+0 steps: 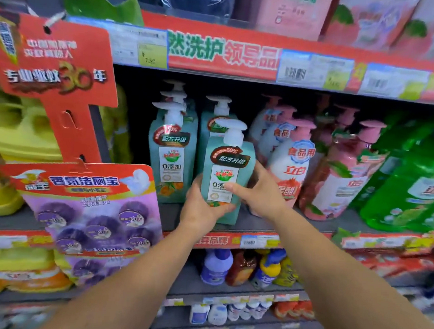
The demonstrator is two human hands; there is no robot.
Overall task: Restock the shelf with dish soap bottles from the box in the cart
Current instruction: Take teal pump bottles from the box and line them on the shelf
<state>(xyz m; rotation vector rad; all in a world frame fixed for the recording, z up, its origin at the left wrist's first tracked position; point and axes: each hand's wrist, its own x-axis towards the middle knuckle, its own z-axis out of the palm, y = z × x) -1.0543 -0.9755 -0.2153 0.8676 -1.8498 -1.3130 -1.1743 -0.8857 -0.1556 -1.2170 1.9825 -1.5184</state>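
1. As both arms reach toward the shelf (309, 222), a person holds a teal dish soap bottle (227, 162) with a white pump top upright at the shelf's front edge, its base at or just above the shelf board.
2. The left hand (203, 209) cups the bottle low on its left side, fingers curled around the bottom front of the label.
3. The right hand (259, 189) grips the bottle's right side, thumb lying across the front of the label and fingers wrapped behind.
4. Just left of the held bottle stands a row of matching teal pump bottles (172, 146), one behind another; a further teal bottle (217, 113) stands directly behind the held one.
5. To the right sit pink-capped pump bottles (291, 163) with white and pink bodies, then green bottles (410, 186) farther right.
6. A red price strip (222, 55) with large Chinese lettering and barcode tags runs along the shelf above.
7. At left, a red hanging display card (57, 60) carries a pack of purple toilet-cleaner pucks (93, 212), which overlaps the shelf's left end.
8. Below, a lower shelf holds smaller bottles (242, 267) in purple, brown and yellow, blurred in the picture.
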